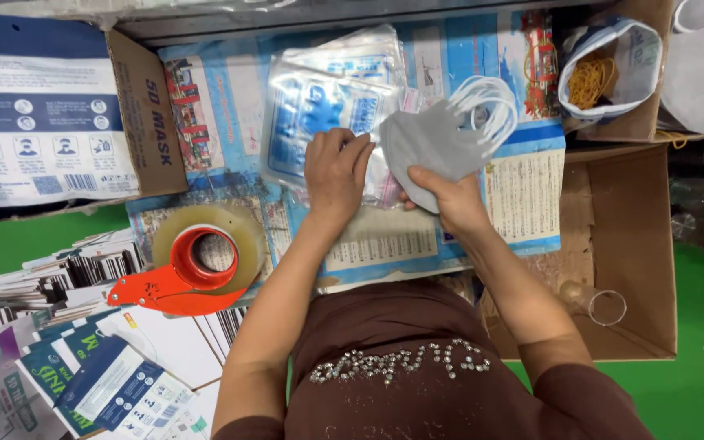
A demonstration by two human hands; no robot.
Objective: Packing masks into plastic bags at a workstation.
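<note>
surface: green table (18, 240)
centre: printed blue sheet (523, 204), clear pouches (319, 106) on it
left: open carton (59, 114), tape dispenser (193, 265), stacked card inserts (83, 358)
right: brown box (629, 244), bag of rubber bands (605, 73)

A small packing workshop. Brown cardboard cartons (621, 244) ring the tabletop, beside a red-handled roll of clear packing tape (197, 265). Stacks of flat printed paper boxes (83, 358) and clear plastic sleeves (327, 106) lie about.
</note>
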